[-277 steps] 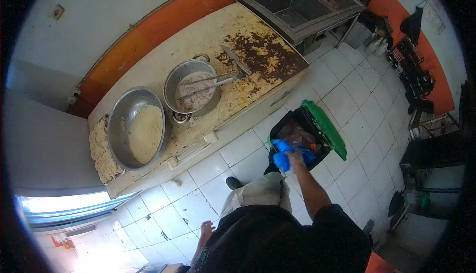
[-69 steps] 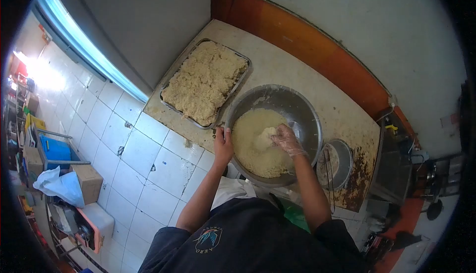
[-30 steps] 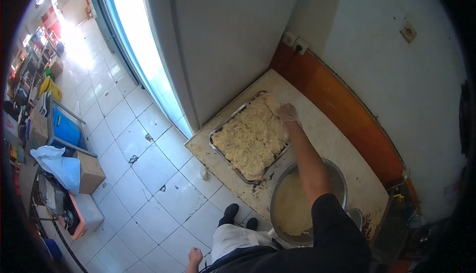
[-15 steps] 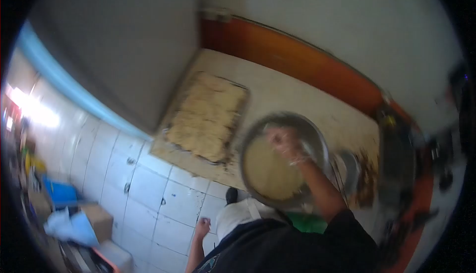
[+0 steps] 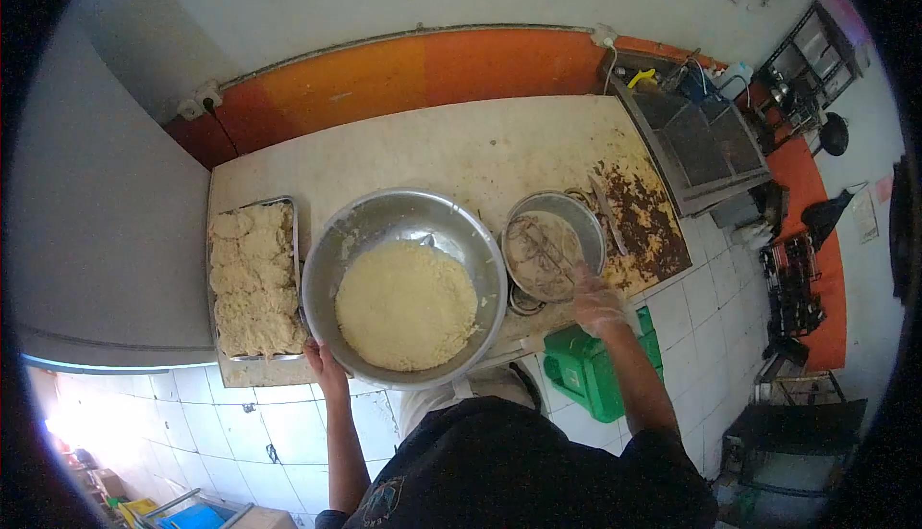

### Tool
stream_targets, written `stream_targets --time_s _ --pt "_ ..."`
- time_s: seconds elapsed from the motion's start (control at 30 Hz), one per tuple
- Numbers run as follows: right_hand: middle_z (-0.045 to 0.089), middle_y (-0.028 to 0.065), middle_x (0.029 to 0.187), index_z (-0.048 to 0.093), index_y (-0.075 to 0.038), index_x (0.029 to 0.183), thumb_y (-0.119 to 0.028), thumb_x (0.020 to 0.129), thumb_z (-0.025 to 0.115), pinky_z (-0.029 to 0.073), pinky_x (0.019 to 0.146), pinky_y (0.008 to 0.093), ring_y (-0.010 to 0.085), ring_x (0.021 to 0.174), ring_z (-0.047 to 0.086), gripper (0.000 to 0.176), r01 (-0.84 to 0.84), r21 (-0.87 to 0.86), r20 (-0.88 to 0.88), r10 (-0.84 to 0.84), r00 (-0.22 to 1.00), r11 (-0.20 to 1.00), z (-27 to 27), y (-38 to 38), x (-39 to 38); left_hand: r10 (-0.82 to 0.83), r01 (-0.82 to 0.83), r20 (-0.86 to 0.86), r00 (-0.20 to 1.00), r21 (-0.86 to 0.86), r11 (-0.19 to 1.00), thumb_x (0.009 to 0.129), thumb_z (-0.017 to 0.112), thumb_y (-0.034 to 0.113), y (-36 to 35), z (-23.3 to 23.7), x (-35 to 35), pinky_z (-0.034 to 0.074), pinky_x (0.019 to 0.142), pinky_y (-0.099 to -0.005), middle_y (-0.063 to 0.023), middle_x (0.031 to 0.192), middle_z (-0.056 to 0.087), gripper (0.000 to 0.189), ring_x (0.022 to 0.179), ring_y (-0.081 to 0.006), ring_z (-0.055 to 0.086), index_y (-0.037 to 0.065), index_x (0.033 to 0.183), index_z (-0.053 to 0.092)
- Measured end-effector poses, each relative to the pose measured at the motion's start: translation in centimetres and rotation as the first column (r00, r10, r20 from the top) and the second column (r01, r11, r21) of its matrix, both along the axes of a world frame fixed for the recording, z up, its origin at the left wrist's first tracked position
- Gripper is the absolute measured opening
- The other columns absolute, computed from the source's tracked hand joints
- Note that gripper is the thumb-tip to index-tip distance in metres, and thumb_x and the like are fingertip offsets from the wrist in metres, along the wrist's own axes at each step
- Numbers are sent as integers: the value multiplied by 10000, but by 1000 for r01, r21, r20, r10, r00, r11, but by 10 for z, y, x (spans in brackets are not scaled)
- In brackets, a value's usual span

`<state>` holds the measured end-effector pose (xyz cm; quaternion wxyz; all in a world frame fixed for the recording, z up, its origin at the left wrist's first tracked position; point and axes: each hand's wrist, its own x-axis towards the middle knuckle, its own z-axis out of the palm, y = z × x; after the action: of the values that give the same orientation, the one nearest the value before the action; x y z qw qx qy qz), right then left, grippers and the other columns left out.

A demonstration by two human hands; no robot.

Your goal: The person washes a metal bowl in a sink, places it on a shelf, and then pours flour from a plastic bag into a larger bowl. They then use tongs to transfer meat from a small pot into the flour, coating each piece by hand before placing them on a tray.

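Note:
A large steel bowl [image 5: 474, 251] holds pale yellow, crumbly dough or batter [image 5: 405, 303]. My left hand [image 5: 328, 368] grips its front left rim, fingers closed against the edge. My right hand [image 5: 599, 308], in a clear glove, is over the front rim of a smaller metal pot [image 5: 593, 231] on the right. Inside that pot is a light brown, thick mixture [image 5: 541, 252] with dark streaks. The right fingertips reach in over the mixture and are too blurred to read. Left of the bowl, a tray [image 5: 296, 231] is covered with lumpy, pale yellow portions [image 5: 254, 284].
The wooden worktop [image 5: 451, 145] carries brown, crumbly residue and a knife-like tool [image 5: 607, 214] at its right. Below stands a green plastic container [image 5: 588, 375]. A dark metal rack or box [image 5: 706, 145] adjoins the right end; a grey panel [image 5: 106, 212] bounds the left.
My right hand has moved from over the large bowl to the smaller pot on the right. My left hand has come up from beside my body to the bowl's rim. The view has turned.

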<state>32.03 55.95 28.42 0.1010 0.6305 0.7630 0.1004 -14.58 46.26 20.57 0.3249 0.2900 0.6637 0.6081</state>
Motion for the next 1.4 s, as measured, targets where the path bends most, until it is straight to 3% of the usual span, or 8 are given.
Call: stream_targets --time_s 0.23,0.37,0.47,0.67,0.87,0.93,1.23,1.4 --pt "533 80 702 510 -10 1059 -158 843 492 474 493 360 251 607 586 262 -59 -157 -13 58 998 986 107 11 53 59 -64 138 989 38 997 960 370 295 -4 -49 -2 338 925 -358 -145 1197 434 395 1085 -239 422 27 1250 346" --pt "535 80 683 538 -35 900 -158 821 525 454 479 369 242 586 573 146 -150 -152 77 163 984 977 107 22 73 74 -84 -49 996 -238 967 963 355 296 9 20 27 330 938 -365 -153 1235 410 405 1110 -252 412 16 1255 343" --pt "556 75 661 582 -82 808 -229 773 565 442 485 400 283 568 566 151 -95 -187 -424 7 906 978 60 18 100 161 -195 -165 973 -219 956 961 360 298 5 -4 27 325 944 -366 -156 1247 403 408 1122 -254 408 32 1270 338" --pt "570 104 726 548 -55 787 -169 773 542 466 564 402 284 667 585 116 -200 -15 42 201 979 980 35 9 72 111 -118 -73 991 -93 989 957 380 305 3 12 36 341 923 -366 -146 1219 413 406 1092 -244 413 40 1261 338" --pt "582 139 764 530 -42 943 -188 788 497 443 511 453 287 596 566 216 29 -245 -706 -199 680 969 27 15 98 101 -105 -39 994 -89 990 955 378 304 1 11 35 340 924 -365 -148 1224 416 413 1087 -251 419 33 1265 337" --pt "589 135 785 535 -37 940 -196 783 519 454 499 425 288 604 568 224 -9 -194 -383 -67 922 981 49 19 94 131 -133 -21 991 -83 988 955 377 306 -4 -16 23 335 929 -365 -154 1239 412 424 1101 -257 414 32 1275 331" --pt "565 127 704 551 -24 805 -144 772 526 461 581 385 279 686 586 127 -182 25 53 180 982 983 63 2 52 143 -146 -37 989 -113 983 954 373 324 -2 -6 27 321 944 -361 -169 1261 405 457 1128 -272 402 24 1294 318" --pt "559 142 693 541 -41 824 -202 819 515 479 631 411 287 687 584 164 -4 -153 -409 -60 910 988 28 21 95 167 -183 -133 977 -125 975 958 365 322 0 1 33 330 924 -362 -152 1205 427 409 1085 -253 420 17 1231 359"
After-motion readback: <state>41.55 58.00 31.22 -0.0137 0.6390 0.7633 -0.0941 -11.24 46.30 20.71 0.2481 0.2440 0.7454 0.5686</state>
